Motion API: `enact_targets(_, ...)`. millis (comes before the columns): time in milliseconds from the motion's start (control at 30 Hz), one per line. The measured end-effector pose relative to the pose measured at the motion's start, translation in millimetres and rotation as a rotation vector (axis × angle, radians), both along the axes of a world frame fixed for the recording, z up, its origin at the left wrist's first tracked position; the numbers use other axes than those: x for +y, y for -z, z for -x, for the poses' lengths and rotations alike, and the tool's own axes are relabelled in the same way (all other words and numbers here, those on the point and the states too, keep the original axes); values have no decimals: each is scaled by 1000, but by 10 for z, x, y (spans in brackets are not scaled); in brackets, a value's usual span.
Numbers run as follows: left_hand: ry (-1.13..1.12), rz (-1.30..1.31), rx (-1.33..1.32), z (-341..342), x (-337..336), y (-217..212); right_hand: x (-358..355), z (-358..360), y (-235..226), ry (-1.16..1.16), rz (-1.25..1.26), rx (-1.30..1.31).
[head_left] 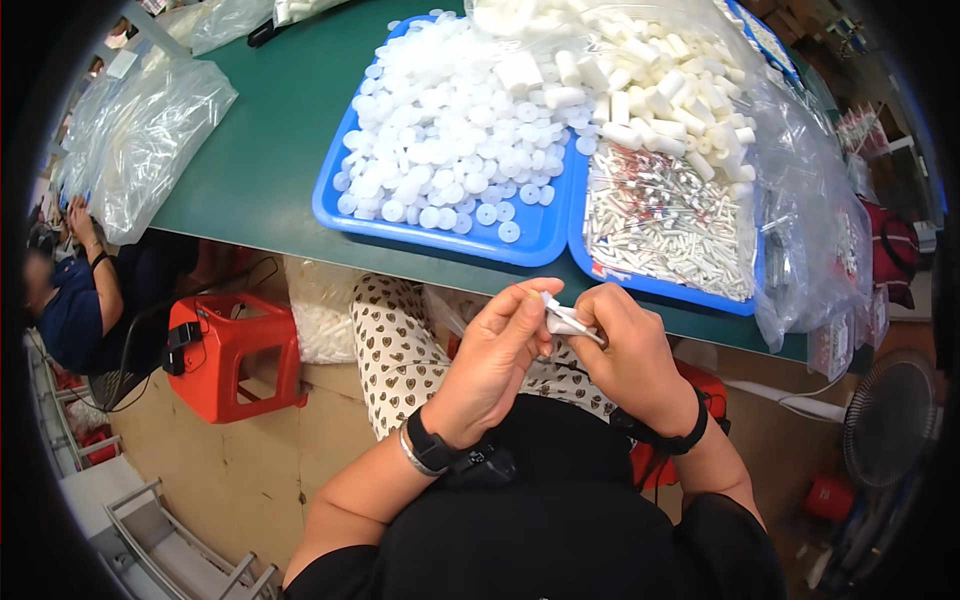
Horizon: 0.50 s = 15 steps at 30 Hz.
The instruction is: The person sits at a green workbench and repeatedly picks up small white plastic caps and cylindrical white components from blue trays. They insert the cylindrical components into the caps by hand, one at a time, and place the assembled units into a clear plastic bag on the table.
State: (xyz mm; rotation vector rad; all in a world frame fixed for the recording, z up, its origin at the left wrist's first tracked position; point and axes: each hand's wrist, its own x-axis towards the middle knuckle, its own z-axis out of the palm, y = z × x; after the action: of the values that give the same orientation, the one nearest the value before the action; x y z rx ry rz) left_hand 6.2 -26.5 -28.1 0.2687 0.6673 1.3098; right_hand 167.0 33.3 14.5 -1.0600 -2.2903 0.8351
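Two blue trays sit side by side on the green desk [260,150]. The left blue tray [345,215] holds a heap of small white round caps [450,130], too many to count. The right blue tray [665,285], touching the left one, holds white cylindrical tubes [650,95] at its far end and thin white sticks with red marks [665,215] at its near end. A clear plastic bag [810,210] drapes over the right tray. A second clear bag [150,130] lies left of the left tray. Below the trays, over my lap, my left hand [495,355] and right hand [625,350] meet, both pinching one small white plastic part [565,320] between the fingertips.
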Motion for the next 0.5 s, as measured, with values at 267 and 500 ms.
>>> enact_targets(267, -101, -4, 243, -57, -63, 9, -16, 10, -71, 69, 447, 180)
enact_targets(500, 14, 12, 250, -30, -28, -35, 77, -105, -122, 42, 920, 358)
